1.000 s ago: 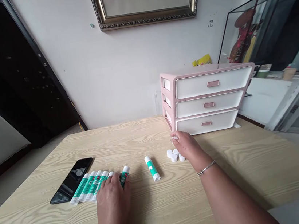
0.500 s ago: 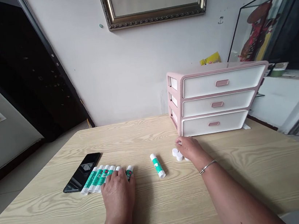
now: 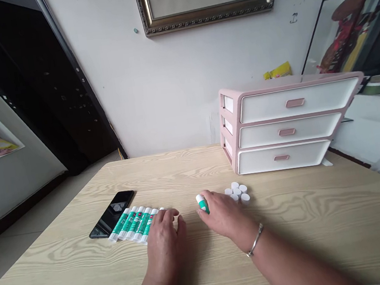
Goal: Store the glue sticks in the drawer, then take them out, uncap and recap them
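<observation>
A row of several green-and-white glue sticks (image 3: pixel 136 223) lies side by side on the table. My left hand (image 3: pixel 164 239) rests at the row's right end, fingers over the last stick and thumb apart, so part of that stick is hidden. To the right, my right hand (image 3: pixel 225 215) has its thumb and fingers around a single glue stick (image 3: pixel 202 203), whose white top end points away from me. Just beyond that hand sits a cluster of small round white caps (image 3: pixel 236 192).
A black phone (image 3: pixel 112 215) lies against the left end of the row. Toward the back right of the wooden table (image 3: pixel 180 172) stands a pink-and-white drawer unit (image 3: pixel 286 132), with a yellow packet (image 3: pixel 277 71) behind its top. A framed picture (image 3: pixel 208 18) hangs on the wall.
My right hand has left the white caps, come left and toward me, and closed around the lone glue stick. My left hand has shifted slightly right. The view has turned a little left.
</observation>
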Demonstrator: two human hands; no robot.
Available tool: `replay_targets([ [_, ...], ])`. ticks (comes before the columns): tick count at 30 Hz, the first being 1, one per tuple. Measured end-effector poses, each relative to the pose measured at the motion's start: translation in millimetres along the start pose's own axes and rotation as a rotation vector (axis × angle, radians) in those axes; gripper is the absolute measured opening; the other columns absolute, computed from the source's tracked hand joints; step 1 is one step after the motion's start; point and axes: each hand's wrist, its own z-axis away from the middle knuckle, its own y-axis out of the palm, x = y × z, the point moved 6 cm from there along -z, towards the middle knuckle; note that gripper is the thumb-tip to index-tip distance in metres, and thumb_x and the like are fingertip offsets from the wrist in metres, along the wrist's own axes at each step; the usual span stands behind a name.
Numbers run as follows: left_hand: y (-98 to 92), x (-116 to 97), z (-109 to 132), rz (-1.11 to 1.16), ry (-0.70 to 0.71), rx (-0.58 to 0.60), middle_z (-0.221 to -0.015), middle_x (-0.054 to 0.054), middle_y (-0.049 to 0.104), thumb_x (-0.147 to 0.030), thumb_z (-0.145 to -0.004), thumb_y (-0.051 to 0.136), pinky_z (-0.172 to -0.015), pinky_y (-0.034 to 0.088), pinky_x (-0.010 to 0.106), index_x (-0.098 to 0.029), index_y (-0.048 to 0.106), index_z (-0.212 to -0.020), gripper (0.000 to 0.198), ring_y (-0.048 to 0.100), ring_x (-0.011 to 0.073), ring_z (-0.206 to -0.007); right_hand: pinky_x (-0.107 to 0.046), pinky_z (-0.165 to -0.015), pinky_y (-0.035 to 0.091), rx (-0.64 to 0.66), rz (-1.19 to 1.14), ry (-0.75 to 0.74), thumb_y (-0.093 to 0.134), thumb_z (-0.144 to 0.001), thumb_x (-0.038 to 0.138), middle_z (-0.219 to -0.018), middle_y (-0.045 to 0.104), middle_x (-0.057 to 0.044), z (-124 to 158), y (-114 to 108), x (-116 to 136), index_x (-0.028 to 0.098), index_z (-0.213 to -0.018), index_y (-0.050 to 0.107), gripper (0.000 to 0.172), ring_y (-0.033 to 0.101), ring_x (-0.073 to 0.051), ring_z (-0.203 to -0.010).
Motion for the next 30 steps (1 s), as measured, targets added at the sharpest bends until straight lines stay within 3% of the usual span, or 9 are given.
replay_targets([
  [3, 6.2, -10.7, 2.4, 0.168, -0.004, 0.088, -0.095, 0.007, 0.068, -0.034, -0.095, 0.049, -0.074, 0.05, 0.034, -0.021, 0.066, -0.097, 0.022, 0.065, 0.022, -0.087, -0.03, -0.074, 0.04, 0.035, -0.132, 0.038, 0.06, -0.084, 0.024, -0.103, 0.07, -0.008, -5.0, 19.4, -9.7, 0.021, -0.117, 0.059, 0.032, 0.065, -0.023, -0.094],
  [7, 7.2, -23.7, 2.4, 0.35, -0.062, 0.206, -0.095, 0.008, 0.07, -0.042, -0.098, 0.045, -0.076, 0.05, 0.033, -0.021, 0.069, -0.099, 0.032, 0.065, 0.0216, -0.086, -0.028, -0.071, 0.044, 0.056, -0.539, 0.067, 0.06, -0.086, 0.023, -0.094, 0.067, -0.002, -10.0, 31.4, -16.6, 0.023, -0.135, 0.048, 0.051, 0.062, -0.016, -0.081],
  [11, 5.1, -29.5, -0.2, 0.54, -0.105, 0.302, -0.106, 0.009, 0.074, -0.051, -0.099, 0.041, -0.085, 0.051, 0.034, -0.02, 0.071, -0.113, 0.045, 0.067, 0.0236, -0.095, -0.027, -0.068, 0.048, 0.124, -0.978, -0.099, 0.061, -0.089, 0.027, -0.098, 0.064, -0.001, -6.0, 34.7, 2.4, 0.024, -0.143, 0.04, 0.059, 0.058, -0.012, -0.074],
  [14, 2.9, -31.3, -1.7, 0.677, -0.114, 0.329, -0.116, 0.01, 0.073, -0.05, -0.1, 0.041, -0.091, 0.051, 0.034, -0.018, 0.066, -0.126, 0.049, 0.067, 0.0248, -0.105, -0.028, -0.068, 0.052, 0.235, -1.144, -0.199, 0.061, -0.089, 0.025, -0.109, 0.066, -0.004, 2.0, 33.3, 17.9, 0.025, -0.141, 0.043, 0.055, 0.063, -0.013, -0.079],
  [17, 0.6, -32.5, -1.2, 0.703, -0.123, 0.316, -0.113, 0.01, 0.074, -0.049, -0.1, 0.043, -0.087, 0.051, 0.032, -0.017, 0.068, -0.12, 0.045, 0.068, 0.0242, -0.101, -0.029, -0.075, 0.054, 0.288, -1.124, -0.242, 0.057, -0.084, 0.014, -0.109, 0.068, -0.004, 7.0, 25.7, 24.4, 0.025, -0.133, 0.053, 0.05, 0.066, -0.017, -0.091],
  [21, -1.6, -36.0, 2.1, 0.63, -0.105, 0.292, -0.098, 0.008, 0.074, -0.05, -0.1, 0.044, -0.076, 0.05, 0.03, -0.017, 0.065, -0.115, 0.042, 0.068, 0.0214, -0.086, -0.028, -0.078, 0.051, 0.221, -1.049, -0.202, 0.05, -0.083, 0.011, -0.094, 0.068, -0.001, 6.3, 10.9, 19.8, 0.021, -0.116, 0.064, 0.037, 0.064, -0.016, -0.089],
  [26, -2.8, -39.2, 6.0, 0.533, -0.048, 0.27, -0.095, 0.007, 0.072, -0.047, -0.1, 0.044, -0.074, 0.05, 0.03, -0.018, 0.061, -0.108, 0.035, 0.067, 0.0208, -0.084, -0.024, -0.066, 0.045, 0.15, -1.041, -0.14, 0.047, -0.092, 0.023, -0.078, 0.06, 0.001, 8.9, -3.4, 17.4, 0.019, -0.097, 0.063, 0.017, 0.056, -0.013, -0.072],
  [30, -2.0, -42.8, 8.4, 0.413, 0.028, 0.258, -0.103, 0.009, 0.071, -0.044, -0.1, 0.044, -0.079, 0.05, 0.033, -0.02, 0.059, -0.115, 0.031, 0.067, 0.0225, -0.091, -0.025, -0.066, 0.043, 0.032, -0.878, -0.171, 0.044, -0.1, 0.042, -0.075, 0.06, 0.001, 12.0, -12.5, 20.5, 0.021, -0.092, 0.061, 0.028, 0.054, -0.013, -0.069],
])
